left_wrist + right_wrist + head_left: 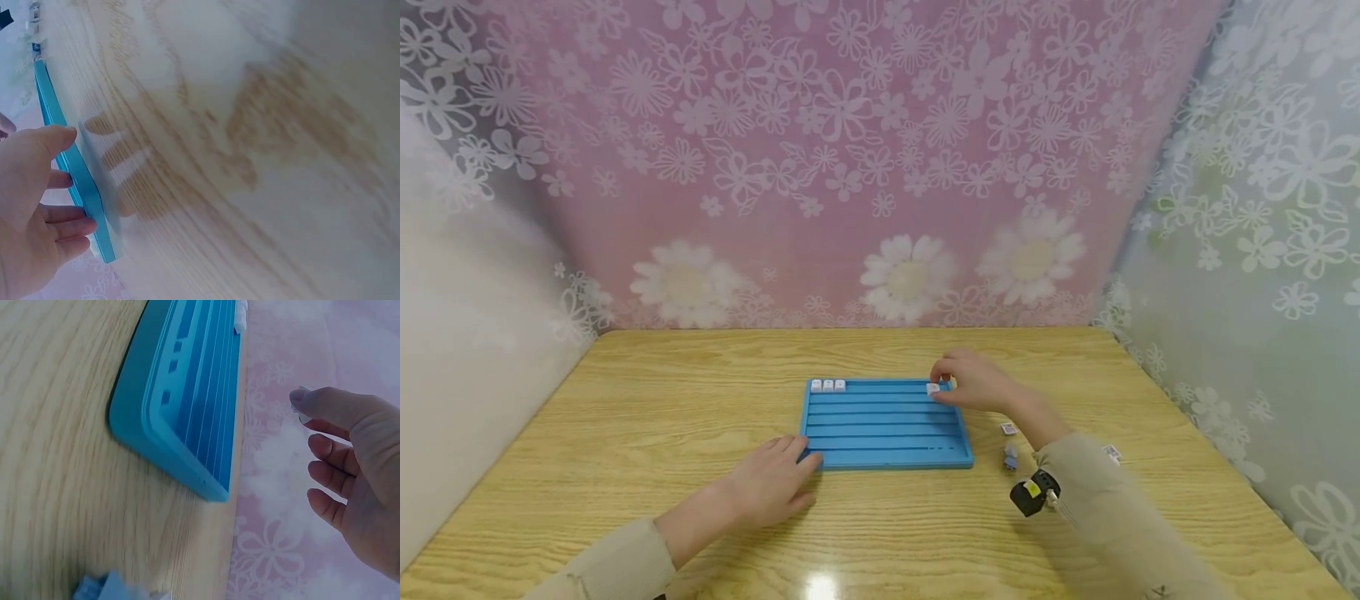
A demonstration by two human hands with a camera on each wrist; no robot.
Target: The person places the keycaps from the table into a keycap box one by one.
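Nearest the person, the left hand [771, 483] lies flat on the wooden counter [625, 433], its fingers [65, 181] straight and a little spread, the tips resting against the near left corner of the blue slotted tray [886, 423] as if to steady it. The tray is a shallow rectangle of smooth moulded plastic, ribbed with long parallel grooves that run from side to side, and it sits flat near the middle of the counter. To its right, close by the right sleeve, a few small loose pieces [1010, 442] lie on the pale, glossy wood grain; they are too small to make out well. Farther back, the right hand [973, 382] hovers over the far right end of the tray, its thumb and fingers curled to pinch a small white keycap-like tile [933, 388] at the farthest groove. At the left end of that same groove three similar white tiles [828, 385] already stand side by side. Judged from this, the filling looks to be only begun: one row is partly set, the nearer grooves hold nothing, and the loose pieces are not yet placed. Behind the counter hangs a pink floral backdrop [850, 150].
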